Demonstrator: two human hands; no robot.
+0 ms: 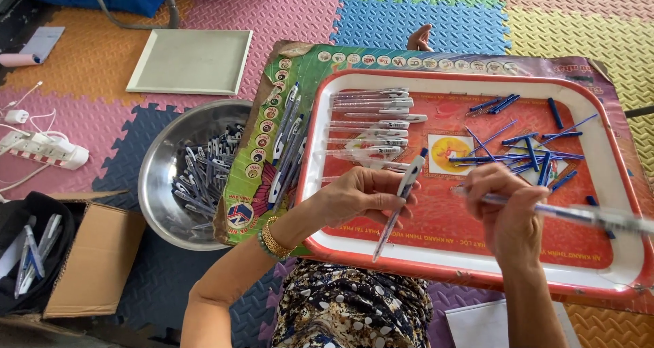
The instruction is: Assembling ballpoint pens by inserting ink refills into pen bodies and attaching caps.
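Red-rimmed and wide, a plastic tray (616, 290) is resting across the person's lap, filling the lower right of the frame. Over its near edge the left hand (357, 198) is curling its fingers around a clear pen barrel (402, 201) with a white clip, gripping it firmly so that its tip is pointing down toward the bottom of the frame. Just to the right, the right hand (507, 208) is pinching a blue refill (579, 214) between closed fingers, and the refill is stretching out, blurred, toward the right edge. Farther up the tray, at its centre left, a row of empty clear barrels (375, 116) is lying side by side, while loose blue refills and caps (524, 150) are lying scattered at the upper right. Left of the tray, several finished pens (286, 150) are lying on printed cardboard, and beyond them a steel bowl (160, 184) is holding many more. At the upper left, a white square tray (191, 62) is sitting on the coloured foam mats.
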